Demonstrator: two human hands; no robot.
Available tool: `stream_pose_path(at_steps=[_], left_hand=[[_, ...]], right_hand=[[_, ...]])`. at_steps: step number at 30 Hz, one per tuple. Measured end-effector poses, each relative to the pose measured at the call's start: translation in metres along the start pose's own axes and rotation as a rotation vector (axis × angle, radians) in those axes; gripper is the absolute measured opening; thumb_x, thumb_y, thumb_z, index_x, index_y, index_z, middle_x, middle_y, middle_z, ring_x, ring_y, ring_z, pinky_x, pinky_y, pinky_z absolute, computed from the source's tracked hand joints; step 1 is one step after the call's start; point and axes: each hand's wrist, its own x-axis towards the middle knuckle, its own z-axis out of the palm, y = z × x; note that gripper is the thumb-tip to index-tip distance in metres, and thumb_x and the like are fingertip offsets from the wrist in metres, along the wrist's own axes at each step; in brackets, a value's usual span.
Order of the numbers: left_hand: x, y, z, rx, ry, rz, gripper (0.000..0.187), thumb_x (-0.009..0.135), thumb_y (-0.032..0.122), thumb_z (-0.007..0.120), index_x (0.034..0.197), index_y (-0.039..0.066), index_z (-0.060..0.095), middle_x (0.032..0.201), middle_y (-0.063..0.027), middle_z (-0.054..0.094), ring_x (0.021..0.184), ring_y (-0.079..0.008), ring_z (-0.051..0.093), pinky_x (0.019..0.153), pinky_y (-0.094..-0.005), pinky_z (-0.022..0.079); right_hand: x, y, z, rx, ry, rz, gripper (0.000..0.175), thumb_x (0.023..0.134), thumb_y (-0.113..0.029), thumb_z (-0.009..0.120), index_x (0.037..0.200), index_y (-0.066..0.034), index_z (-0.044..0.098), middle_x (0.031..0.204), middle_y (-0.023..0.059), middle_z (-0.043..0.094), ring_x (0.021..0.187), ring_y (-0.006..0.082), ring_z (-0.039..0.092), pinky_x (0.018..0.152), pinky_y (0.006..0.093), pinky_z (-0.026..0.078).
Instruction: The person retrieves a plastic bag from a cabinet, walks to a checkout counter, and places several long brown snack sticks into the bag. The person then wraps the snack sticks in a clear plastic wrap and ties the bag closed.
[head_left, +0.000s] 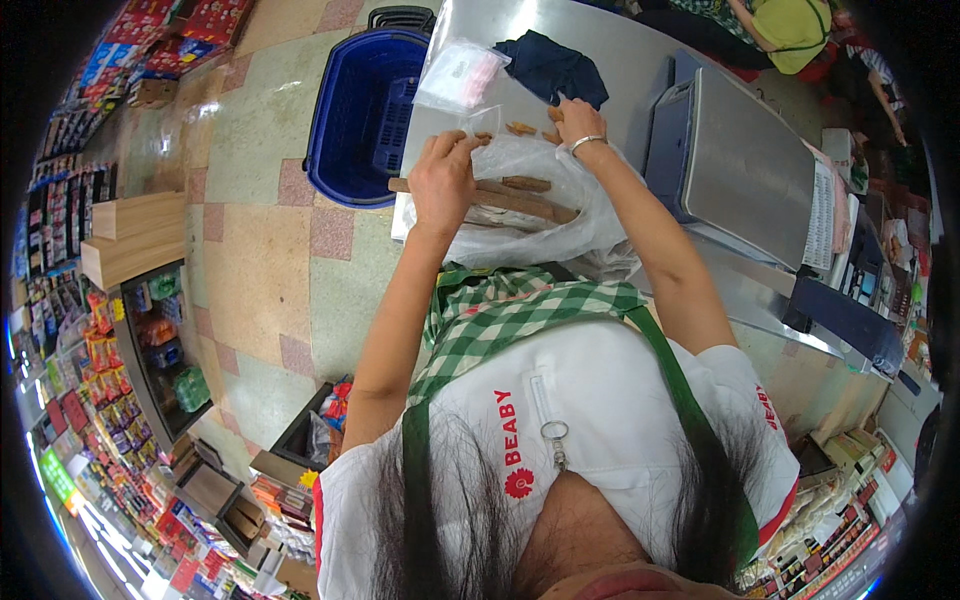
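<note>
My left hand (444, 176) pinches a small transparent plastic bag (487, 118) at the counter's left side, and a small brown piece (484, 138) shows at its fingertips. Between the thumb and fingers of my right hand (585, 124) is a yellowish-brown dried piece (555, 113). A few similar dried pieces (520, 129) lie between the hands. Nearer to me, long brown bark-like sticks (525, 202) rest on a large, crumpled transparent plastic bag (495, 244); one stick end pokes out left of my left wrist. Dark blue cloth (555, 67) lies just beyond my right hand.
A stack of small transparent bags (459, 75) lies on the metal counter (626, 45). Left of it stands a blue shopping basket (360, 112). A weighing scale with a metal platform (750, 165) stands at right. Another person (787, 34) is at the upper right. Shop shelves (97, 375) line the left.
</note>
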Motion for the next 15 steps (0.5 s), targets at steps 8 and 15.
stream_pose_path(at_steps=[8, 15], left_hand=[[-0.027, -0.005, 0.034, -0.016, -0.209, -0.061, 0.023, 0.071, -0.001, 0.056, 0.088, 0.010, 0.067, 0.087, -0.0020, 0.061, 0.078, -0.0229, 0.058, 0.065, -0.0344, 0.049], [-0.044, 0.004, 0.054, -0.163, -0.205, -0.137, 0.006, 0.075, 0.001, 0.054, 0.080, 0.004, 0.053, 0.077, -0.0114, 0.056, 0.073, -0.0321, 0.056, 0.061, -0.0421, 0.046]], right_hand=[[-0.049, -0.001, -0.029, 0.470, 0.108, -0.020, 0.020, 0.075, -0.020, 0.066, 0.087, -0.0046, 0.065, 0.088, 0.0112, 0.065, 0.081, 0.0247, 0.063, 0.068, 0.0358, 0.049], [-0.138, -0.043, -0.067, 0.968, -0.258, 0.096, 0.016, 0.075, -0.017, 0.069, 0.074, -0.0012, 0.064, 0.072, 0.0111, 0.067, 0.061, 0.0210, 0.064, 0.055, 0.0302, 0.048]])
